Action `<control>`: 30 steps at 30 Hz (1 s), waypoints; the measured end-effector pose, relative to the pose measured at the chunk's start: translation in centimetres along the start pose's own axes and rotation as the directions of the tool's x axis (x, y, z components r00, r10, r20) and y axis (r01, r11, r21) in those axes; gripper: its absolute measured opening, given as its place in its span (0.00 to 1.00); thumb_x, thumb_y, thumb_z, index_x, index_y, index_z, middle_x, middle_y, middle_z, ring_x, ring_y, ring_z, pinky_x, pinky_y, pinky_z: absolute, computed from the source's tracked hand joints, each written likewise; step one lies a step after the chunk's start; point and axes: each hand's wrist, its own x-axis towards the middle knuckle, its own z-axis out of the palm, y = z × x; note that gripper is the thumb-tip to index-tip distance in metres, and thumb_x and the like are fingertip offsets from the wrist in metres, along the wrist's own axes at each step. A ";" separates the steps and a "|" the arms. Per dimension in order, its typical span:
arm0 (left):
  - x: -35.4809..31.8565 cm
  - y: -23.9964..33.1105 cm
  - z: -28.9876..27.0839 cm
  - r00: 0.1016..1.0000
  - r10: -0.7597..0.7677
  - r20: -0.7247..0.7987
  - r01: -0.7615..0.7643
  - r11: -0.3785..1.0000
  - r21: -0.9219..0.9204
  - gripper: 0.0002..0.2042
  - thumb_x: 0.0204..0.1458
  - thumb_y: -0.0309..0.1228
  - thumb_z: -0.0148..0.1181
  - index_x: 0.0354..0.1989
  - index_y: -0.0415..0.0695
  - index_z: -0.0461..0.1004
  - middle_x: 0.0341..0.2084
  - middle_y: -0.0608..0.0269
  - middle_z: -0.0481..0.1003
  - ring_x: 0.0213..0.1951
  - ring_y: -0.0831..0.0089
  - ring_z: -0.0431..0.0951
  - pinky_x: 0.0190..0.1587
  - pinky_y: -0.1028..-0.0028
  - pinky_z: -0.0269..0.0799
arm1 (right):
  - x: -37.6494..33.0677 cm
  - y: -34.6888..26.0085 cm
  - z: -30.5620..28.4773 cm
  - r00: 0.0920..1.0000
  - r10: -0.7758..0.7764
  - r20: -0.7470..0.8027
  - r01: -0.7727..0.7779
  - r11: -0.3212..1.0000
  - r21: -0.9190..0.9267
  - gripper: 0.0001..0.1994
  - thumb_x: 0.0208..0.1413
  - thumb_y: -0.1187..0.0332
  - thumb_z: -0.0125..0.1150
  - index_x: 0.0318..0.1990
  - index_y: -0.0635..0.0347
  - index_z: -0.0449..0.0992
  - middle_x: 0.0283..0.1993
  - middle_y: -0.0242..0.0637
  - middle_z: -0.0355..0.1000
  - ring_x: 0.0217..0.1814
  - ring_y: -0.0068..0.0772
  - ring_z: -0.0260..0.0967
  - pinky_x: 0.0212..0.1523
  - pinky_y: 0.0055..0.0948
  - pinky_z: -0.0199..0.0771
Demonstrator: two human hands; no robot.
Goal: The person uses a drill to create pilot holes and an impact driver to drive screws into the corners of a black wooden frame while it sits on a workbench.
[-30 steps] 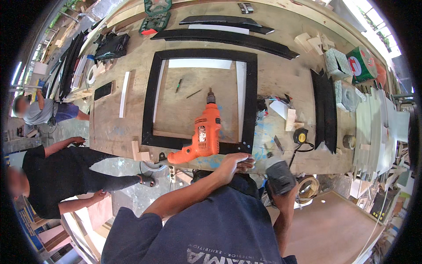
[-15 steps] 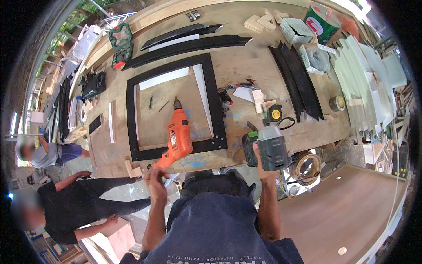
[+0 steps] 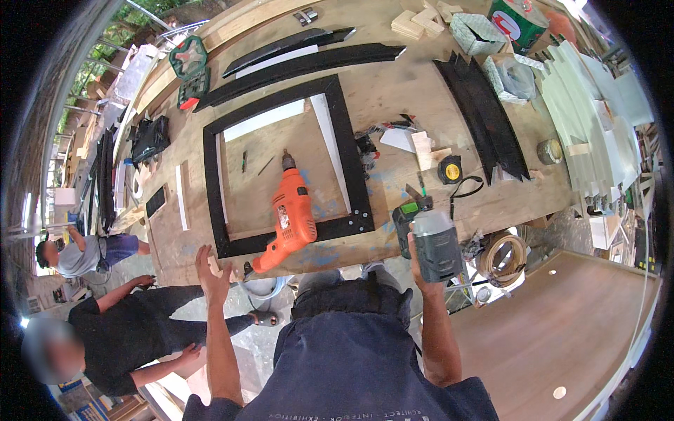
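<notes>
- Green tool case (image 3: 188, 81) stands open at the far left of the table (image 3: 393, 238); its small contents are too small to identify.
- Patterned box (image 3: 500, 83) at the far right holds a clear plastic bag (image 3: 518, 83); a second patterned box (image 3: 477, 34) and a green can (image 3: 521, 27) stand beside it, contents indistinct.
- Black frame (image 3: 211, 168) lies flat, its near rail close to the table's near edge.
- Orange drill (image 3: 291, 210) lies across that near rail, bit pointing inward over the frame's opening, handle end at the table edge.
- Tabletop surface shows between the frame's right side and the tape measure (image 3: 449, 170), and left of the frame around the phone (image 3: 156, 201).
- Left hand (image 3: 215, 274) is raised at the frame's near left corner, fingers spread and released, near a small wood block; contact cannot be told.
- Right hand (image 3: 420, 272) grasps the cordless driver (image 3: 437, 245) upright near the table's near edge; its fingers are partly hidden by the tool.
</notes>
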 end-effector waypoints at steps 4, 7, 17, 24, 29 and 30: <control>1.6 -1.0 0.5 0.990 0.059 0.128 -0.066 0.996 0.057 0.45 0.42 0.34 0.78 0.72 0.45 0.61 0.74 0.52 0.55 0.73 0.50 0.57 0.72 0.54 0.55 | 1.3 -4.7 0.1 0.818 0.575 0.020 -0.552 0.774 0.309 0.15 0.63 0.68 0.66 0.55 0.61 0.78 0.55 0.42 0.78 0.56 0.39 0.73 0.61 0.41 0.69; 2.8 -2.8 1.5 0.971 0.136 0.198 -0.150 0.987 0.057 0.49 0.40 0.36 0.79 0.74 0.45 0.59 0.75 0.49 0.55 0.74 0.48 0.56 0.72 0.52 0.53 | -0.9 -8.4 1.8 0.643 0.708 -0.293 -0.578 0.699 0.422 0.20 0.59 0.63 0.72 0.52 0.65 0.75 0.50 0.44 0.73 0.50 0.39 0.70 0.53 0.39 0.69; 4.7 -8.1 2.0 0.874 0.417 0.252 -0.431 0.902 0.002 0.46 0.44 0.40 0.76 0.74 0.43 0.60 0.76 0.49 0.55 0.77 0.50 0.52 0.71 0.50 0.50 | 5.5 -11.8 9.1 0.923 0.319 -0.215 -0.342 0.936 -0.081 0.38 0.45 0.51 0.80 0.57 0.66 0.72 0.57 0.56 0.68 0.59 0.62 0.67 0.59 0.54 0.67; 5.4 -10.4 2.9 0.830 0.519 0.202 -0.512 0.854 -0.093 0.42 0.44 0.44 0.74 0.72 0.53 0.66 0.76 0.61 0.58 0.76 0.56 0.55 0.71 0.53 0.47 | 5.4 -10.4 11.5 0.752 0.579 -0.316 -0.611 0.792 -0.003 0.26 0.42 0.53 0.82 0.42 0.66 0.83 0.42 0.47 0.76 0.46 0.54 0.75 0.50 0.46 0.74; 5.1 -11.9 3.3 0.810 0.569 0.144 -0.541 0.819 -0.192 0.39 0.44 0.42 0.74 0.69 0.51 0.70 0.74 0.60 0.61 0.74 0.56 0.60 0.71 0.53 0.50 | 4.3 -8.9 13.9 0.697 0.582 -0.419 -0.629 0.776 0.033 0.22 0.48 0.57 0.80 0.43 0.65 0.84 0.43 0.47 0.78 0.48 0.50 0.76 0.51 0.44 0.75; 5.1 -12.1 3.3 0.809 0.572 0.140 -0.539 0.815 -0.215 0.39 0.43 0.42 0.74 0.69 0.51 0.70 0.73 0.60 0.62 0.74 0.57 0.61 0.72 0.53 0.51 | 4.0 -8.6 14.0 0.731 0.531 -0.428 -0.584 0.812 0.009 0.22 0.50 0.56 0.79 0.42 0.67 0.83 0.43 0.47 0.78 0.47 0.49 0.76 0.51 0.43 0.74</control>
